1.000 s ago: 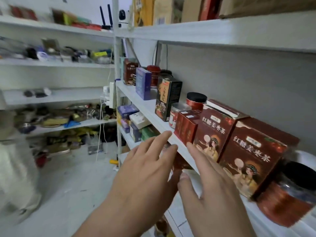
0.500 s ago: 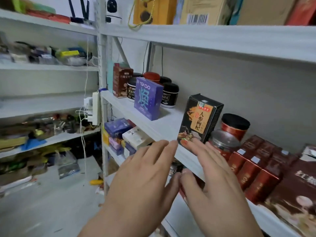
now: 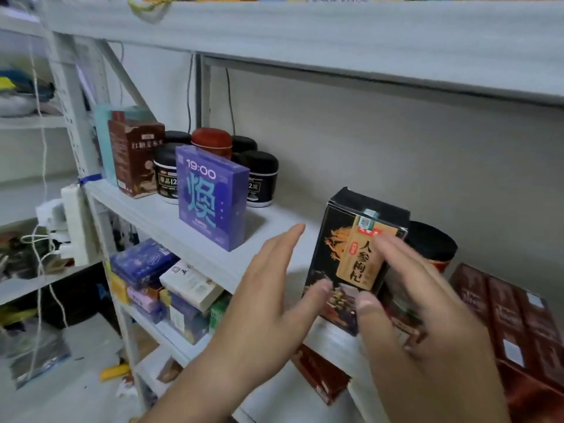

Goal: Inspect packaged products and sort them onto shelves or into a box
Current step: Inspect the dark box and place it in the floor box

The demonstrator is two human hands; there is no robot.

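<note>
Both hands have slid left along the shelf (image 3: 158,215). The left hand (image 3: 268,303) and right hand (image 3: 427,319) now flank the upright black-and-gold box (image 3: 341,239), fingers spread, gripping nothing; it is probably inspected next.

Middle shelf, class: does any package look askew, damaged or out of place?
The brown cardboard carton at the white shelf's left end has its top flap standing open. The black box with the gold label stands turned, near the front edge.
</note>
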